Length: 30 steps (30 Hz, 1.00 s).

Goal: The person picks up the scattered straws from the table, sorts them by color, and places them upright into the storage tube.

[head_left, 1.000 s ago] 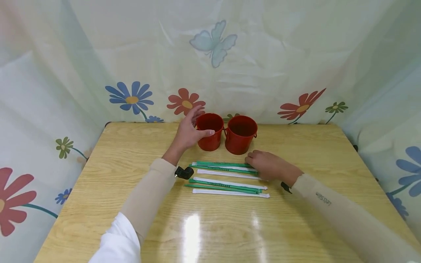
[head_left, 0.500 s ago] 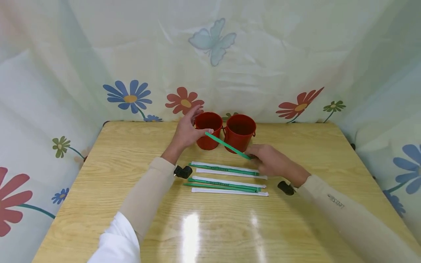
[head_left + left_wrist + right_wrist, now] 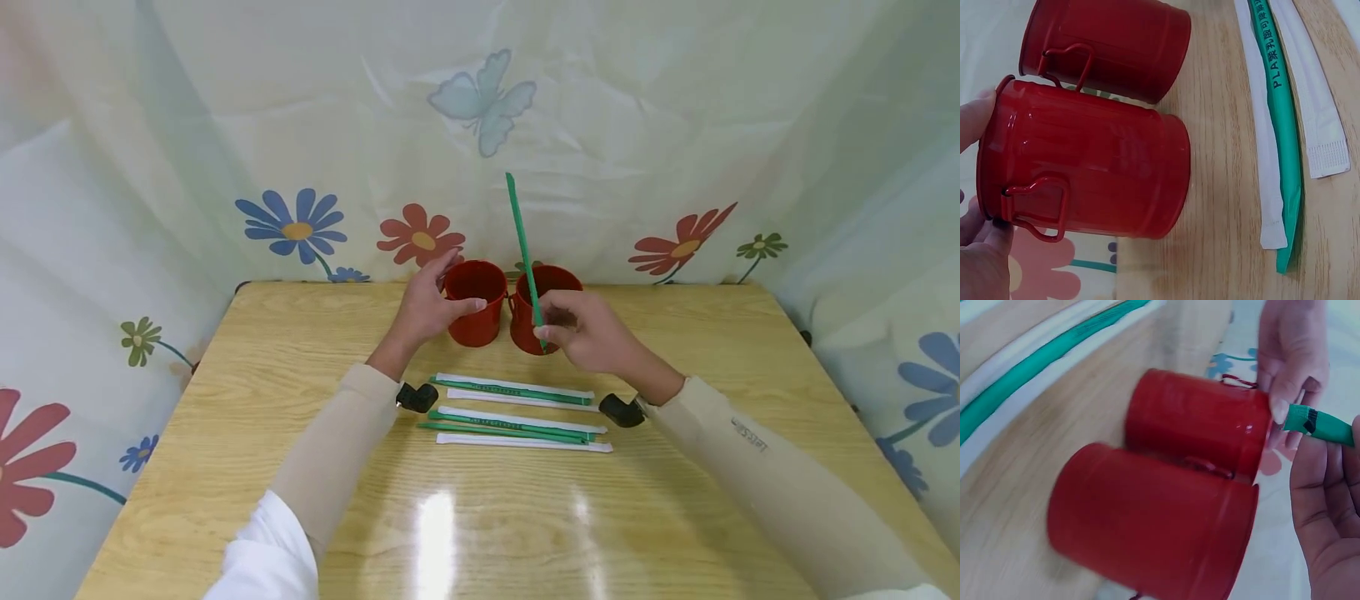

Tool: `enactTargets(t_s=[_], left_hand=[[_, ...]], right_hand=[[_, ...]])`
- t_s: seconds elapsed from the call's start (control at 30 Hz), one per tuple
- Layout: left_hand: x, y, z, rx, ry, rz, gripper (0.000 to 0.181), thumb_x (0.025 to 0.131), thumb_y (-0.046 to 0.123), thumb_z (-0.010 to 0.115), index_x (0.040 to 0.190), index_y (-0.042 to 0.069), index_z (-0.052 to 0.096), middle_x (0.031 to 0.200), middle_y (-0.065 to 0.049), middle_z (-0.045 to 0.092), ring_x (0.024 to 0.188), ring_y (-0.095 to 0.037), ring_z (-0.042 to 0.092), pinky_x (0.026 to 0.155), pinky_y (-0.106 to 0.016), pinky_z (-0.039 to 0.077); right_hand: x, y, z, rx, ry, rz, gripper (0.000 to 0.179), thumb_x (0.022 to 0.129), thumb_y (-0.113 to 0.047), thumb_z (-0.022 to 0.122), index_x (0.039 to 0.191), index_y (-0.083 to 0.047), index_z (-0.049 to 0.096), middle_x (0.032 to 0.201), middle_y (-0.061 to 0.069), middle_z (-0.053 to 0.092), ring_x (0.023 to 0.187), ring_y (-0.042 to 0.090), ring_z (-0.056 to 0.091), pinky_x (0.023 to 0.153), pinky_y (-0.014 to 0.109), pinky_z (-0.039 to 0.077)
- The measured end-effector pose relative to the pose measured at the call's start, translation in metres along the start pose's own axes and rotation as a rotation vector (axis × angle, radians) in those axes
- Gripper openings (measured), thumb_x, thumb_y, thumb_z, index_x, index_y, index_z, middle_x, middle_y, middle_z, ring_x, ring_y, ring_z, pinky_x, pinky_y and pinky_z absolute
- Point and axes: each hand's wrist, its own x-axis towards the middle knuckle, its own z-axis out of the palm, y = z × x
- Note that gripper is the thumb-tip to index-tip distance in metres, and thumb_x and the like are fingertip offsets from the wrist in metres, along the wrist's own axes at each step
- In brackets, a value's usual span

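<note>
My left hand (image 3: 431, 304) holds the left red bucket (image 3: 480, 323) at its rim, thumb on the near side and fingers around the far side. That bucket stands upright, and its small wire handle shows in the left wrist view. Beside it is a second red bucket (image 3: 524, 333). In front of this one, my right hand (image 3: 592, 329) pinches a green-wrapped straw (image 3: 521, 229) near its lower end. The straw points up, leaning slightly left, and overlaps the right bucket in the head view. In the right wrist view the straw's green wrapper (image 3: 1325, 427) shows between thumb and fingers.
Several wrapped straws, green (image 3: 510, 428) and white (image 3: 525, 442), lie crosswise on the wooden table (image 3: 315, 500) in two loose groups, nearer the person than the buckets. A flower-printed curtain (image 3: 300, 100) hangs behind the table and along both sides.
My right hand has lifted a green-wrapped straw off the back group, moved up toward the right bucket and turned the straw from lying flat to upright. The left hand stays at its bucket.
</note>
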Motion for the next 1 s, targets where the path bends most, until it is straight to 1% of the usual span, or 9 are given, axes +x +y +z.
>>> enactTargets(t_s=[0.07, 0.13, 0.23, 0.3, 0.47, 0.67, 0.83, 0.9, 1.0], left_hand=[[0.0, 0.001, 0.0, 0.008, 0.005, -0.001, 0.085, 0.08, 0.025, 0.082, 0.152, 0.017, 0.037, 0.149, -0.004, 0.049, 0.137, -0.025, 0.048, 0.098, -0.044, 0.055], [0.0, 0.002, 0.0, 0.008, 0.004, 0.002, 0.085, 0.08, 0.024, 0.083, 0.152, 0.016, 0.038, 0.148, -0.005, 0.05, 0.137, -0.026, 0.048, 0.099, -0.044, 0.055], [0.001, 0.004, 0.001, 0.001, -0.015, 0.013, 0.086, 0.081, 0.025, 0.082, 0.152, 0.016, 0.036, 0.149, -0.005, 0.049, 0.137, -0.026, 0.048, 0.1, -0.044, 0.054], [0.001, 0.005, 0.002, -0.001, -0.01, 0.018, 0.087, 0.08, 0.025, 0.082, 0.153, 0.017, 0.035, 0.149, -0.005, 0.049, 0.137, -0.026, 0.047, 0.101, -0.045, 0.054], [0.0, 0.005, 0.002, -0.018, 0.002, -0.003, 0.092, 0.079, 0.024, 0.083, 0.154, 0.019, 0.031, 0.15, -0.006, 0.048, 0.139, -0.025, 0.045, 0.105, -0.045, 0.051], [0.001, 0.003, 0.004, -0.059, -0.006, 0.037, 0.091, 0.079, 0.026, 0.084, 0.154, 0.015, 0.033, 0.149, -0.01, 0.048, 0.139, -0.025, 0.046, 0.11, -0.045, 0.046], [0.0, 0.0, 0.003, -0.07, -0.001, 0.013, 0.091, 0.079, 0.025, 0.084, 0.154, 0.017, 0.032, 0.15, -0.008, 0.048, 0.139, -0.024, 0.045, 0.11, -0.044, 0.047], [0.001, 0.0, 0.003, -0.07, 0.003, 0.015, 0.09, 0.079, 0.024, 0.084, 0.153, 0.017, 0.033, 0.15, -0.008, 0.048, 0.138, -0.025, 0.046, 0.109, -0.045, 0.048], [0.001, 0.0, 0.003, -0.07, 0.003, 0.023, 0.09, 0.079, 0.024, 0.083, 0.153, 0.017, 0.034, 0.15, -0.008, 0.048, 0.138, -0.024, 0.046, 0.109, -0.045, 0.048]], right_hand=[[0.007, -0.003, 0.0, 0.039, 0.014, 0.007, 0.008, 0.089, 0.002, 0.067, 0.085, -0.004, 0.063, 0.078, 0.007, 0.065, 0.073, 0.016, 0.06, 0.069, 0.022, 0.053], [0.013, -0.006, -0.001, 0.049, 0.027, 0.015, 0.005, 0.09, 0.0, 0.067, 0.087, -0.003, 0.064, 0.08, 0.008, 0.066, 0.076, 0.018, 0.061, 0.072, 0.021, 0.054], [0.018, -0.008, -0.003, 0.045, 0.053, 0.027, 0.005, 0.089, 0.001, 0.067, 0.087, -0.002, 0.064, 0.079, 0.009, 0.065, 0.075, 0.019, 0.059, 0.071, 0.02, 0.052], [0.022, -0.008, -0.003, 0.063, 0.06, 0.037, 0.005, 0.089, 0.003, 0.066, 0.088, -0.001, 0.064, 0.08, 0.009, 0.064, 0.076, 0.021, 0.058, 0.071, 0.02, 0.052], [0.033, -0.009, -0.001, 0.115, 0.059, 0.066, 0.005, 0.091, 0.002, 0.065, 0.087, -0.002, 0.064, 0.08, 0.012, 0.06, 0.076, 0.024, 0.055, 0.07, 0.023, 0.05], [0.048, -0.007, 0.001, 0.074, 0.097, 0.116, 0.008, 0.091, -0.001, 0.065, 0.084, -0.003, 0.062, 0.078, 0.011, 0.06, 0.074, 0.023, 0.055, 0.068, 0.025, 0.049], [0.061, -0.006, 0.005, 0.061, 0.115, 0.148, 0.008, 0.091, -0.003, 0.066, 0.084, -0.006, 0.064, 0.079, 0.012, 0.065, 0.075, 0.032, 0.062, 0.072, 0.031, 0.053], [0.066, -0.005, 0.006, 0.058, 0.13, 0.165, 0.007, 0.091, -0.003, 0.067, 0.085, -0.006, 0.065, 0.081, 0.011, 0.067, 0.076, 0.033, 0.063, 0.073, 0.032, 0.054], [0.072, -0.004, 0.008, 0.054, 0.141, 0.188, 0.006, 0.091, -0.005, 0.067, 0.085, -0.006, 0.066, 0.083, 0.011, 0.067, 0.075, 0.03, 0.063, 0.072, 0.031, 0.056]])
